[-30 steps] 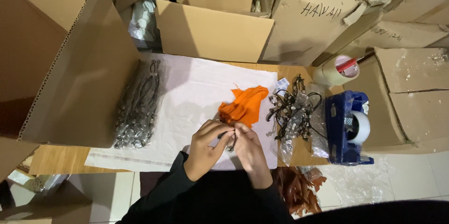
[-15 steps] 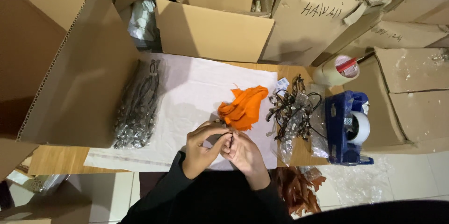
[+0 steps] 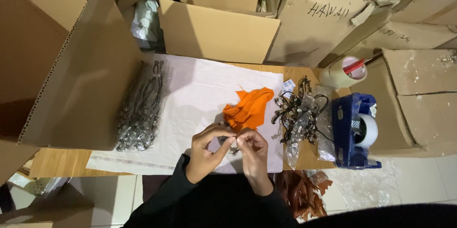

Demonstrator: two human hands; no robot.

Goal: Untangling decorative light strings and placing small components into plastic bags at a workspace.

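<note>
Hands drawn slightly lower in frame since a second ago, left hand (image 3: 205, 151) and right hand (image 3: 251, 149) fingertips pinching small dark piece (image 3: 233, 143) below orange cloth (image 3: 250, 106).

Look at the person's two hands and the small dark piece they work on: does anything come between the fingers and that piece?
Nothing visible does. The left hand and right hand meet fingertip to fingertip around the small dark piece, above the white sheet. The orange cloth lies just beyond.

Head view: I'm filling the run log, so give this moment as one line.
left hand: pinching small dark item | right hand: pinching same item | beside: orange cloth | under: white sheet
</note>
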